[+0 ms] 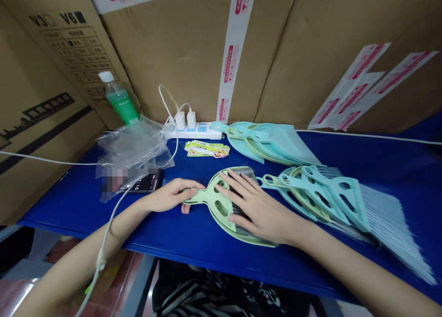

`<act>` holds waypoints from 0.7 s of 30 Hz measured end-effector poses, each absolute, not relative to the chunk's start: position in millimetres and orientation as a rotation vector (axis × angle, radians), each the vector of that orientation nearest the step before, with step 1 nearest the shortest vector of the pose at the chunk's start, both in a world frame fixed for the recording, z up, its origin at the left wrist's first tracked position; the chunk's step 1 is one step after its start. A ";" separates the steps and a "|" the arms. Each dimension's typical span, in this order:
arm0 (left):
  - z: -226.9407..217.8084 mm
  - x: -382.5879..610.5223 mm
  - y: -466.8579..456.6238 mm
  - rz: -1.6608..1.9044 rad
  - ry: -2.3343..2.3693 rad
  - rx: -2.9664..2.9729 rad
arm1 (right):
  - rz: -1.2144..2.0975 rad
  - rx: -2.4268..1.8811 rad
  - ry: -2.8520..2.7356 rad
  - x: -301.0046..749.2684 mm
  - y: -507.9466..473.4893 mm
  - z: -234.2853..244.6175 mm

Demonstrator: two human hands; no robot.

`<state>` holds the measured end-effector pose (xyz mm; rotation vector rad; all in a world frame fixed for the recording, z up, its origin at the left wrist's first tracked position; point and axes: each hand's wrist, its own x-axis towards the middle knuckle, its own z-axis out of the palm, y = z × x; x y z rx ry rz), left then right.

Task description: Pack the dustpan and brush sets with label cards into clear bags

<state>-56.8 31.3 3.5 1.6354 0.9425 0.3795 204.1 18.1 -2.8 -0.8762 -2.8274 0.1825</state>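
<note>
A light green hand brush lies on top of a matching green dustpan, their handles lined up and pointing left. My left hand grips both handles, thumb on top and fingers partly hidden underneath. Fingers spread, my right hand lies flat over the brush head and covers most of its bristles. Close to the right of my right hand is a pile of blue and green hand brushes, bristles towards the right. Behind them, several blue and green dustpans lie stacked.
Clear plastic bags partly cover a phone at left. A green-filled bottle and a power strip with plugged-in chargers stand behind. Printed labels lie before the strip. Cardboard walls the blue table; a white cable crosses my left arm.
</note>
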 end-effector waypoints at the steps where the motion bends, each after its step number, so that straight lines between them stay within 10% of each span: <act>1: 2.1 -56.7 32.0 0.372 0.927 1.589 | 0.237 -0.889 -2.839 204.8 17.7 -5.6; 21: 5.2 -50.7 34.9 0.423 0.917 1.462 | 0.540 -0.963 -2.814 203.7 9.1 -3.2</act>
